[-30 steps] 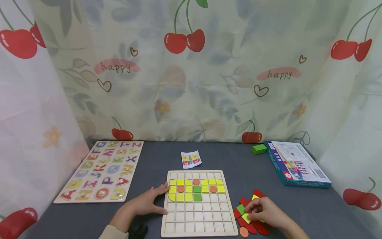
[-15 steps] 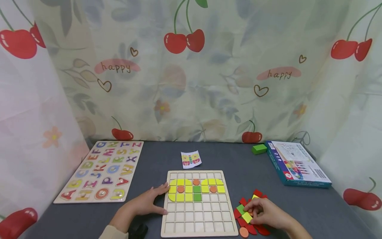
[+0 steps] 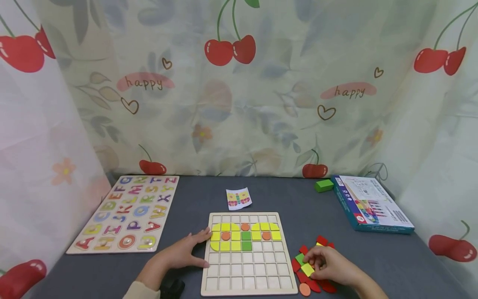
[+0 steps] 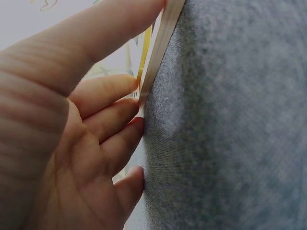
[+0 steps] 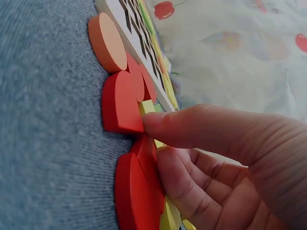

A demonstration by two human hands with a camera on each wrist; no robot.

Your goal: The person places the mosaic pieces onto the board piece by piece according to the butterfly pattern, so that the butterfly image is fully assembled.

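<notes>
A wooden grid board (image 3: 218, 272) lies in the middle of the table, its upper rows partly filled with yellow tiles (image 3: 225, 246), green tiles (image 3: 246, 246) and orange discs (image 3: 245, 227). My left hand (image 3: 183, 252) touches the board's left edge with spread fingers; the left wrist view shows its fingertips along the rim (image 4: 163, 45). My right hand (image 3: 334, 265) is over a pile of red pieces (image 3: 313, 285), with bent fingers beside a loose yellow tile (image 3: 308, 270). In the right wrist view, the thumb and index finger are close together there; whether they pinch the tile is unclear.
A small butterfly pattern card (image 3: 238, 199) lies behind the board. To the left is an alphabet puzzle board (image 3: 123, 220); at the back right are a green block (image 3: 323, 185) and a flat box (image 3: 373, 203). One orange disc (image 3: 304, 289) lies by the board's lower right corner.
The right hand's fingers shift slightly over the pile, and the loose yellow tile beside them shows more fully than a second ago. The left hand stays at the board's edge.
</notes>
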